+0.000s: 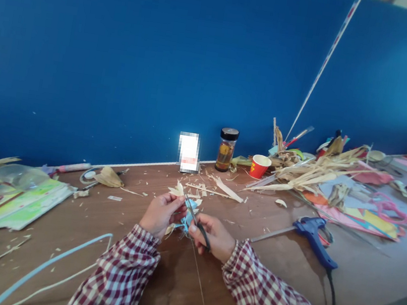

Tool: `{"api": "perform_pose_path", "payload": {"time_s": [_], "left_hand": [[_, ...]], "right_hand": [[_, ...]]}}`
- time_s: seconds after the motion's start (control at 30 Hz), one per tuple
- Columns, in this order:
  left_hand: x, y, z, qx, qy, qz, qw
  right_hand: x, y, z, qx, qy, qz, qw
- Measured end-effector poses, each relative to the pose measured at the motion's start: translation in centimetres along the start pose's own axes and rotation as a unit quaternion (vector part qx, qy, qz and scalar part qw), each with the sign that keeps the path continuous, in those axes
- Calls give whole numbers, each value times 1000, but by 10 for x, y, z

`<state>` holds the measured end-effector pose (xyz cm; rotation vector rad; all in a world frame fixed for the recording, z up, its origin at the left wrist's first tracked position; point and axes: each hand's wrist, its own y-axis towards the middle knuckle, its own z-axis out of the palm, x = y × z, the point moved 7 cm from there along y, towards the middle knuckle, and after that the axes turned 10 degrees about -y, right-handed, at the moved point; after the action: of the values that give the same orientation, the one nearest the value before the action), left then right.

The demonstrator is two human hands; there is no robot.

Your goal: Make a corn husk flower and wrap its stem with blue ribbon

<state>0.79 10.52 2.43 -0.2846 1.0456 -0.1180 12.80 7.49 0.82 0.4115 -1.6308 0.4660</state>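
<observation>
My left hand (161,213) is closed on a small piece of dried corn husk (178,190) with a bit of light blue material (188,220) under it, held just above the wooden table (128,243). My right hand (216,237) grips black-handled scissors (198,223), whose blades point up-left into the husk piece between my two hands. A thin straw strand hangs from the piece down toward me. Both sleeves are red and white check.
A blue glue gun (315,235) with a black cord lies right of my hands. Behind stand a glass jar (226,149), a red paper cup (260,166) and a heap of corn husks (315,172). Printed sheets (23,204) and white wires (53,262) lie left. Husk scraps litter the table.
</observation>
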Motion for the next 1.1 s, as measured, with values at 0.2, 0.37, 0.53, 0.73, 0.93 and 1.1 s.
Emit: {"api": "perform_pose_path", "payload": {"time_s": [0.2, 0.37, 0.53, 0.73, 0.93, 1.1], "left_hand": [[2, 0, -2, 1, 5, -2, 1000], [2, 1, -2, -4, 8, -6, 1000], [1, 0, -2, -4, 7, -3, 1000], [1, 1, -1, -5, 5, -3, 1000], [1, 1, -1, -3, 3, -1, 1000], [1, 1, -1, 3, 3, -1, 1000]], "right_hand": [[2, -2, -2, 13, -29, 13, 999], [5, -3, -1, 20, -30, 12, 999], [5, -3, -2, 6, -42, 7, 999], [8, -3, -2, -3, -54, -7, 999], [9, -3, -5, -33, -65, -27, 997], [1, -1, 0, -8, -24, -6, 1000]]}}
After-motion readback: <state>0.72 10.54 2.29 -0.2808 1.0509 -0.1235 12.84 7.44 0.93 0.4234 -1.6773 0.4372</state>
